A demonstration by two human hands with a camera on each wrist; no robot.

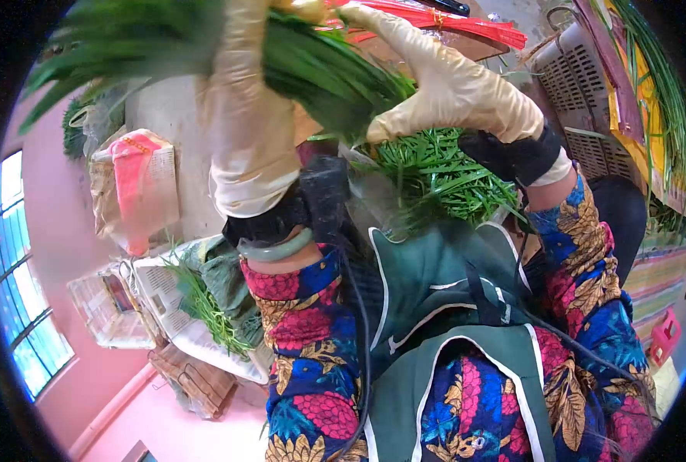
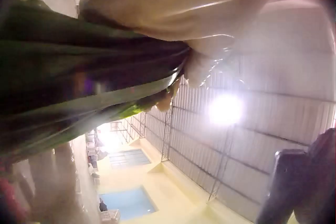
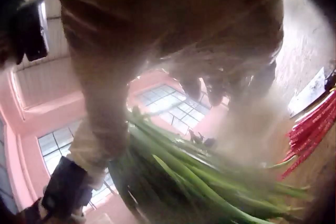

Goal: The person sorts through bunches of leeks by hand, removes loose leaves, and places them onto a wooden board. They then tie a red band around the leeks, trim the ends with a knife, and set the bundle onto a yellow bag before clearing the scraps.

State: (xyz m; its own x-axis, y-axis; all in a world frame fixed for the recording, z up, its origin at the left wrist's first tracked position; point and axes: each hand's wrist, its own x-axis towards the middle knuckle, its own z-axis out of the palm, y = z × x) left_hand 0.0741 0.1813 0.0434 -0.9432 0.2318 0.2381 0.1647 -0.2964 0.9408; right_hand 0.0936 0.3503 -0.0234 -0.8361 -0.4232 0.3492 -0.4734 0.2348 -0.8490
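Both hands wear cream rubber gloves. My left hand [image 1: 250, 131] grips a thick bunch of long flat green leaves, like garlic chives [image 1: 320, 69], near the top of the head view; its fingers are partly hidden behind the bunch. In the left wrist view the dark leaves [image 2: 79, 71] run out from under that glove. My right hand [image 1: 466, 85] is at the bunch's right end, thumb and fingers spread wide apart. The right wrist view has the leaves [image 3: 184, 166] below this hand [image 3: 173, 29]. Under the hands lies a heap of cut green pieces [image 1: 458, 173].
Red strips [image 1: 435, 19] lie on a wooden board at the top. A grey plastic basket [image 1: 570, 69] stands at right, beside more long leaves [image 1: 670, 92]. On the left are a newspaper-lined crate [image 1: 173, 300] with greens and a pink cloth [image 1: 139, 181] over a box.
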